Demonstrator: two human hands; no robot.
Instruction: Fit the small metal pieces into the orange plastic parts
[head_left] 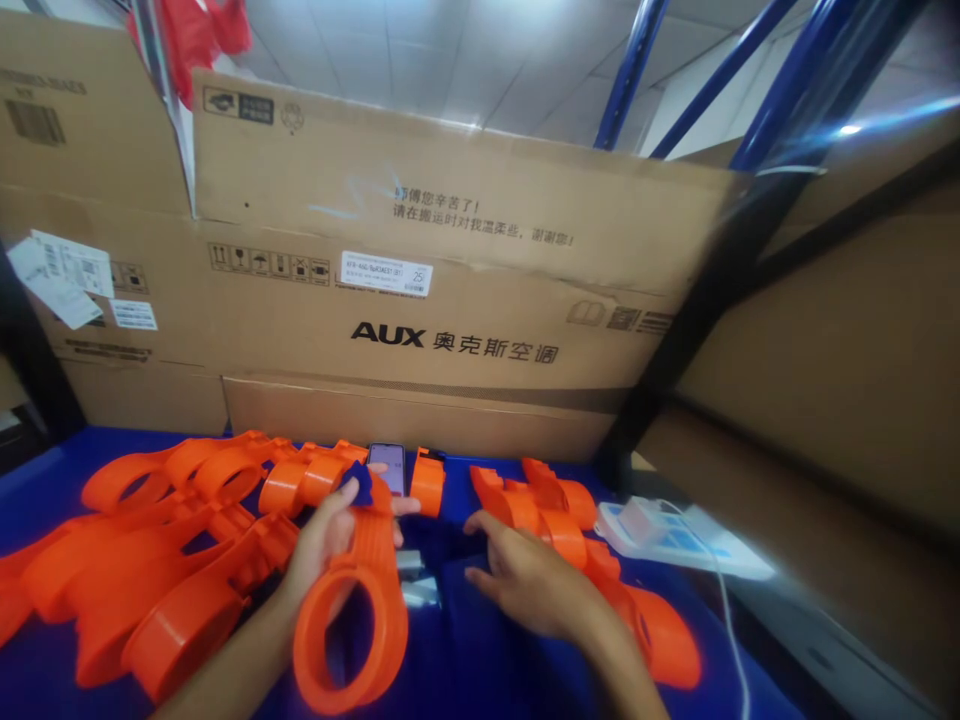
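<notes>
1. While the left hand (330, 535) grips an orange ring part (356, 620) just above the blue worktop (465, 660), the right hand (525, 580) lies open, empty.
2. Big AUX carton (450, 300) behind; contents not visible.
3. More orange parts (150, 560) piled at left.

Glossy orange plastic parts (352, 620), matt cardboard boxes (450, 300), blue cloth (465, 660).

two bare hands, left (324, 540) and right (529, 580). one dark smartphone (388, 467). roughly a dozen orange plastic ring-ended parts (180, 560), overlapping, exact count unclear.
</notes>
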